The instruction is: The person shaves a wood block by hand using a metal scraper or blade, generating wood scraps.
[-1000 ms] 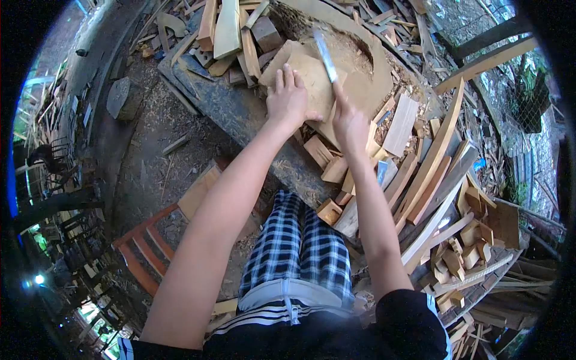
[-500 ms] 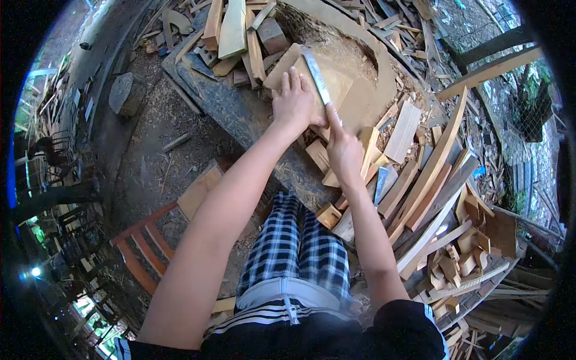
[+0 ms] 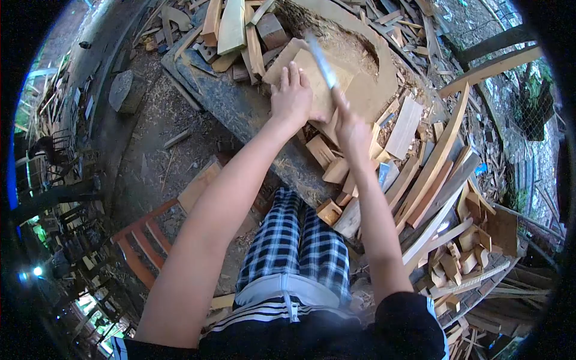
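Note:
My left hand (image 3: 291, 99) lies on a pale flat wooden board (image 3: 288, 62), fingers stretched out and thumb reaching toward the board's near edge. Another light wooden piece (image 3: 336, 75) lies under the blade's side of the board. My right hand (image 3: 353, 129) is closed round the handle of a long flat metal-bladed tool (image 3: 324, 65). The blade points away from me, slanting up to the left over the wood, and is smeared by motion. Both hands work close together above the worn workbench (image 3: 231, 99).
Offcuts (image 3: 231, 30) are heaped at the bench's back left. To the right lie long curved wooden strips (image 3: 435, 159), a pale plank (image 3: 404, 129) and a second metal blade (image 3: 383, 173). A basket-like pile of small blocks (image 3: 459, 258) sits lower right; a reddish slatted wooden frame (image 3: 144, 240) stands lower left.
My right hand has shifted slightly to the right with the tool, and its blade has moved right and blurred. My left hand stays nearly in place on the board.

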The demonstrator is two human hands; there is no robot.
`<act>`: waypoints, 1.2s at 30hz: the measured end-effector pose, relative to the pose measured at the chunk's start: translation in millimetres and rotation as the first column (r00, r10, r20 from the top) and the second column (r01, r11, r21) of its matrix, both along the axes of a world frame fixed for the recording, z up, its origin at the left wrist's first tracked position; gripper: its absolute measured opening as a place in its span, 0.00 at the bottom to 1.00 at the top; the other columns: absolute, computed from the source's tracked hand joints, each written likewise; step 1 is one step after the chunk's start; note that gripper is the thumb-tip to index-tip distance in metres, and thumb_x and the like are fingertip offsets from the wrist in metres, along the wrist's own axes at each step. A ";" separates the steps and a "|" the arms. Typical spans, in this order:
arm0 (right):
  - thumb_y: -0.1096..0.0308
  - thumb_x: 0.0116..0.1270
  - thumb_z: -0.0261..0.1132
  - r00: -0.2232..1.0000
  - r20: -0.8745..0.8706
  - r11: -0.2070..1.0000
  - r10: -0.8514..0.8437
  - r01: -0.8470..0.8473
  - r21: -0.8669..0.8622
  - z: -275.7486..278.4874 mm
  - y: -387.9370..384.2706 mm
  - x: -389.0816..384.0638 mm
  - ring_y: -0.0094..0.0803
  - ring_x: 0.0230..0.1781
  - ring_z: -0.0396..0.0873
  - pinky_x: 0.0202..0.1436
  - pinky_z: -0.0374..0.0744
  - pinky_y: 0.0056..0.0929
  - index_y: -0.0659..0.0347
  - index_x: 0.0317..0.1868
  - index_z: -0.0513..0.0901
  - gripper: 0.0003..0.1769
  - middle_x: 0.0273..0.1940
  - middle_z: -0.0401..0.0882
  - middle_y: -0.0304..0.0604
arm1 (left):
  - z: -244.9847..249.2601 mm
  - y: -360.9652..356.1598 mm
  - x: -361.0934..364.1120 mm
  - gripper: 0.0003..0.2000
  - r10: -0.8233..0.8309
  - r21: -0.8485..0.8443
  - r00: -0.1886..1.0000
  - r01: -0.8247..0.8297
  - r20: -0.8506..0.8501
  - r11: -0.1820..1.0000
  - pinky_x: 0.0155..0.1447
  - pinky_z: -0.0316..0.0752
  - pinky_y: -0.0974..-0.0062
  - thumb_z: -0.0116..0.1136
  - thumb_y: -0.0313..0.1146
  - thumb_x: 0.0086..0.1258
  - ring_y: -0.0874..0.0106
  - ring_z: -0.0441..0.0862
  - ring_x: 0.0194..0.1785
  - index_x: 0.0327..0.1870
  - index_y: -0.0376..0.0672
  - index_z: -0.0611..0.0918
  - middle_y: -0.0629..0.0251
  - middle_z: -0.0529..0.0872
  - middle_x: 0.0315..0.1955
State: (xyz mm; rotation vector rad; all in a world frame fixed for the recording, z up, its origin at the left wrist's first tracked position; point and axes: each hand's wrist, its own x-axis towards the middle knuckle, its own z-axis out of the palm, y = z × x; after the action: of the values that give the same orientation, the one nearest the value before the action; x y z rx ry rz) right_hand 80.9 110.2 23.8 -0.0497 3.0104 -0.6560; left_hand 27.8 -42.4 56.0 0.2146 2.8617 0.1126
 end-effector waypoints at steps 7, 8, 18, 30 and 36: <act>0.57 0.77 0.50 0.981 -0.041 0.974 -0.187 0.180 -0.138 -11.1 5.9 -61.6 0.58 0.34 0.85 0.38 0.82 0.55 0.30 0.70 0.71 0.23 0.34 0.85 0.59 | -3.6 -4.6 -5.0 0.61 -0.011 0.060 0.999 0.008 0.044 0.998 0.78 0.53 0.52 0.75 0.61 0.46 0.48 0.48 0.80 0.75 0.28 0.55 0.40 0.48 0.77; 0.57 0.77 0.50 0.984 -0.027 0.976 -0.179 0.174 -0.130 -12.2 5.7 -60.3 0.59 0.35 0.85 0.40 0.82 0.56 0.30 0.70 0.71 0.23 0.34 0.85 0.58 | -7.7 -7.6 -3.3 0.62 -0.024 0.071 0.999 0.022 0.038 0.997 0.79 0.48 0.47 0.73 0.63 0.47 0.49 0.44 0.81 0.75 0.28 0.53 0.40 0.46 0.77; 0.57 0.78 0.50 0.969 0.035 0.902 -0.243 0.239 -0.361 -3.9 13.1 -22.5 0.61 0.35 0.83 0.38 0.79 0.56 0.33 0.72 0.69 0.24 0.34 0.83 0.64 | 6.3 -3.3 3.4 0.53 -0.042 -0.043 0.997 0.045 0.069 0.998 0.76 0.36 0.31 0.69 0.57 0.57 0.56 0.38 0.82 0.78 0.40 0.52 0.51 0.43 0.80; 0.61 0.78 0.52 0.994 0.005 0.977 -0.108 0.107 -0.183 -1.2 -3.4 20.5 0.53 0.30 0.84 0.34 0.81 0.48 0.31 0.72 0.69 0.24 0.35 0.84 0.56 | -18.3 -6.3 -9.4 0.41 -0.019 0.093 0.980 0.038 -0.200 0.995 0.79 0.55 0.59 0.64 0.47 0.67 0.45 0.50 0.78 0.71 0.24 0.60 0.32 0.56 0.72; 0.63 0.74 0.53 0.997 -0.051 0.998 -0.057 0.058 0.036 -7.9 7.1 -48.3 0.51 0.27 0.85 0.27 0.81 0.48 0.26 0.72 0.66 0.28 0.30 0.84 0.56 | -13.5 -6.6 -10.0 0.41 0.013 0.107 0.988 0.004 -0.156 0.994 0.78 0.57 0.62 0.65 0.48 0.66 0.50 0.51 0.79 0.72 0.28 0.61 0.39 0.56 0.74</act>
State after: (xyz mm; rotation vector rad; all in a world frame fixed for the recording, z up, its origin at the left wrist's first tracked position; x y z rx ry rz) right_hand 32.5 117.2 15.9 0.0228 3.0813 -0.6120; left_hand 17.8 -49.0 42.5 0.2489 3.0153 0.2611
